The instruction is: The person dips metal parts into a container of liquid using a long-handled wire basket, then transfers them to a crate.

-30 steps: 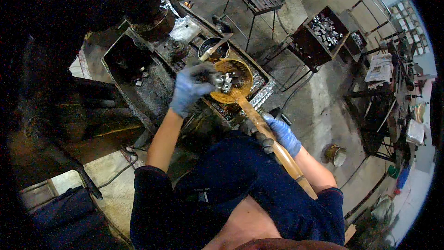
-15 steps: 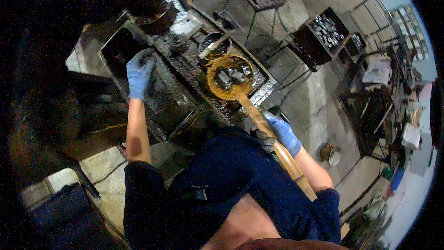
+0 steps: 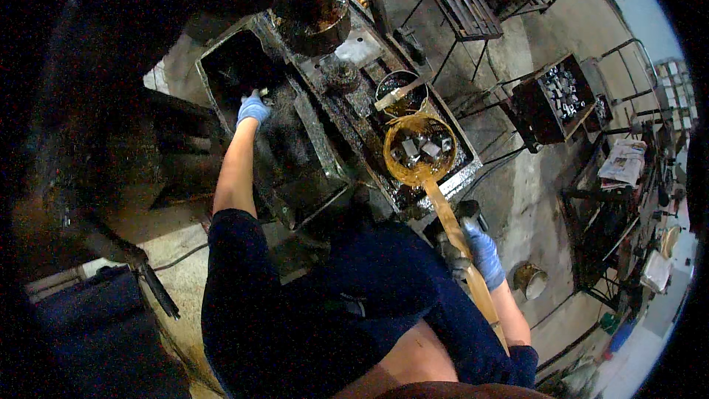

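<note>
My right hand (image 3: 484,255), in a blue glove with dark grey fingers, is closed around the long wooden handle (image 3: 480,292) of a round yellow-brown wire basket strainer (image 3: 391,166). Several grey metal blocks (image 3: 430,149) lie in the strainer, which rests over an oily metal trough. My left hand (image 3: 254,109), gloved the same way, reaches over a dark rectangular tray (image 3: 325,140) on the left. Its fingers look curled, with a small pale piece (image 3: 264,92) at the tips; what they hold is too dark to make out.
A round pan (image 3: 402,80) with a pale-handled brush (image 3: 399,94) across it sits beyond the strainer. A slatted metal stand (image 3: 465,7) and a bin of metal pieces (image 3: 565,92) stand to the right. A bucket (image 3: 530,281) is on the floor at right.
My left hand has moved farther forward over the tray, its arm more outstretched. My right hand still grips the handle. The whole view has shifted, so the strainer appears farther right.
</note>
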`<state>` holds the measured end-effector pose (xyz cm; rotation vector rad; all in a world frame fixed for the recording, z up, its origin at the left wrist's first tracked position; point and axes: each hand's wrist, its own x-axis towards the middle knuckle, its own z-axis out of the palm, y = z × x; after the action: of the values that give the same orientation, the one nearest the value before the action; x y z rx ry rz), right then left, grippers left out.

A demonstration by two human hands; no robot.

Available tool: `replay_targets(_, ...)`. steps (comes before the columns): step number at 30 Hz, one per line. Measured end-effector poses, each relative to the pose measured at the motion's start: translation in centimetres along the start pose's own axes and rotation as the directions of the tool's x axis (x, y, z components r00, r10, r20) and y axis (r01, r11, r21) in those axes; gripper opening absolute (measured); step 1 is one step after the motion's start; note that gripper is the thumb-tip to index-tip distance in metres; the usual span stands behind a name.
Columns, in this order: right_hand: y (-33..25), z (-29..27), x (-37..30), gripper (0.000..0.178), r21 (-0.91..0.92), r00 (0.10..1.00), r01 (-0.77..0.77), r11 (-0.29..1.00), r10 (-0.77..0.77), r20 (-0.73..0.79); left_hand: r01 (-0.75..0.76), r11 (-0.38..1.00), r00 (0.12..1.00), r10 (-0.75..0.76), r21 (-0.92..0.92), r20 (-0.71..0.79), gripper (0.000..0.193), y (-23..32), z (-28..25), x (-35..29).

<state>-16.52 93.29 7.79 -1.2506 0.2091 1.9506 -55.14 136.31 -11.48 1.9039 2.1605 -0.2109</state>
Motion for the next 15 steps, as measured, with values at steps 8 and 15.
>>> replay_targets(8, 0.0, 1.9, -0.2, 0.044, -0.071, 0.981, 0.015, 0.997, -0.029, -0.190, 0.119, 0.990, 0.983, -0.106, -0.079, 0.148, 0.095, -1.9, 1.6, 5.1)
replay_targets(15, 0.4, 3.1, -0.2, 0.041, 0.057, 0.977, 0.007, 0.998, 0.006, -0.215, 0.165, 0.986, 0.968, -0.165, 0.020, 0.187, 0.075, 0.0, 1.5, 5.3)
